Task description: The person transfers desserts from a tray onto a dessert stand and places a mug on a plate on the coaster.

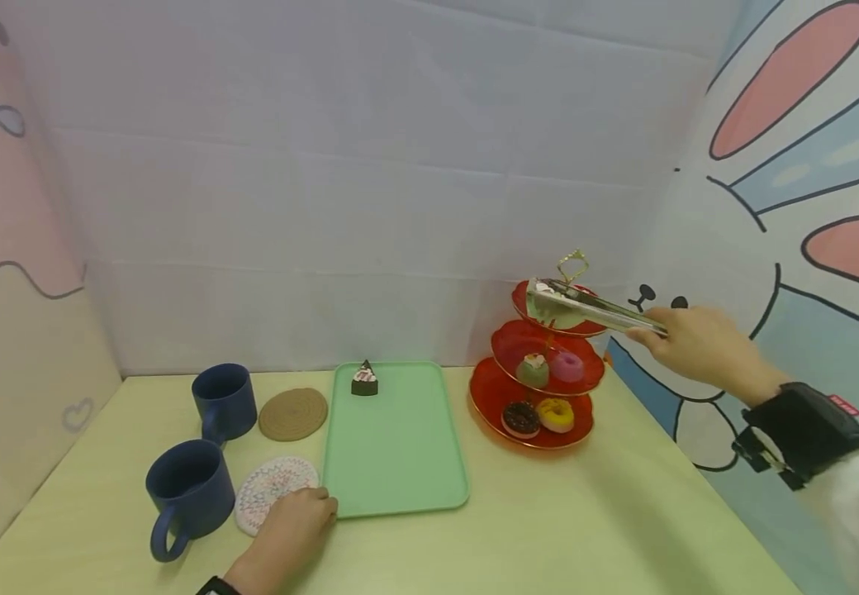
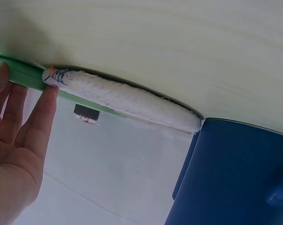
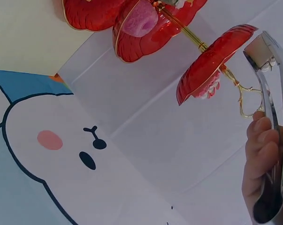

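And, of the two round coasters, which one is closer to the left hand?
The white coaster with coloured speckles, partly covered by the left hand in the head view; the plain tan coaster lies farther away, beside the rear blue mug.

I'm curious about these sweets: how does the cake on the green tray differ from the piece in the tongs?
The cake has a dark body; the piece is pale. The cake rests on the green tray; the piece is held up in the tongs by the right hand. Both show some white topping.
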Tool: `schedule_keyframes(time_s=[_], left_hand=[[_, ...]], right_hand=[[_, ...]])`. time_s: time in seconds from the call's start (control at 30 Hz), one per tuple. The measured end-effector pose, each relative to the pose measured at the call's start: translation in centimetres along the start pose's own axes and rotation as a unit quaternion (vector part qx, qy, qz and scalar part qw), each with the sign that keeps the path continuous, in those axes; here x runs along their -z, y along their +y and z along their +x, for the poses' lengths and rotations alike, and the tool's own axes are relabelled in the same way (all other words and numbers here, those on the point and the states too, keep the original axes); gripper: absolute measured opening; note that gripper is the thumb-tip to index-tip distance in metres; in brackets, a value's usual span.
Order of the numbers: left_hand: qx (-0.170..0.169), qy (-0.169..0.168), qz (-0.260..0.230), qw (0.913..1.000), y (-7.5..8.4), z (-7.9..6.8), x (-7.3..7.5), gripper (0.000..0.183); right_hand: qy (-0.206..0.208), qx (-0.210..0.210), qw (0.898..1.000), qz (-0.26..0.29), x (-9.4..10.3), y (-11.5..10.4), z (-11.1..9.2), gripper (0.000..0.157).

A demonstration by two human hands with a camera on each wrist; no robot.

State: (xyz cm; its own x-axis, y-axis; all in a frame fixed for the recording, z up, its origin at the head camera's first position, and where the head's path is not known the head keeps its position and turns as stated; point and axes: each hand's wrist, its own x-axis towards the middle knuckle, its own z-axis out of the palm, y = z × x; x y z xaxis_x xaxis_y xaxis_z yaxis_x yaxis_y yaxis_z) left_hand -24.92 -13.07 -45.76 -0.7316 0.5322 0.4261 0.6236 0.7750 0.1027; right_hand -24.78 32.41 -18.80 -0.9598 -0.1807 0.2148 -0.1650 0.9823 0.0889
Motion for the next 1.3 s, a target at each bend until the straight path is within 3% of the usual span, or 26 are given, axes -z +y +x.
schedule_keyframes(time_s=[0.3,0.47,0.8,1.3], left_hand=[[-0.001,0.007,0.006,1.0,-0.1,-0.1,-0.2,0.016],[-0.001,0.019,0.013,0.9997,-0.2,-0.1,-0.2,0.018],[-0.002,0.011,0.009,0.9999,-0.2,-0.1,-0.3,0.017],[-0.007,0.004,0.01,0.9999,-0.2,-0.1,-0.1,0.014]], right_hand=[[0.009,-0.032,0.999,0.006,-0.7,-1.0,1.2,0.039],[0.011,-0.035,0.999,-0.003,-0.9,-1.4,1.7,0.04],[0.013,-0.029,0.999,-0.03,-1.7,-1.8,2.5,0.035],[-0.003,-0.04,0.999,-0.023,-1.4,-2.3,3.1,0.035]])
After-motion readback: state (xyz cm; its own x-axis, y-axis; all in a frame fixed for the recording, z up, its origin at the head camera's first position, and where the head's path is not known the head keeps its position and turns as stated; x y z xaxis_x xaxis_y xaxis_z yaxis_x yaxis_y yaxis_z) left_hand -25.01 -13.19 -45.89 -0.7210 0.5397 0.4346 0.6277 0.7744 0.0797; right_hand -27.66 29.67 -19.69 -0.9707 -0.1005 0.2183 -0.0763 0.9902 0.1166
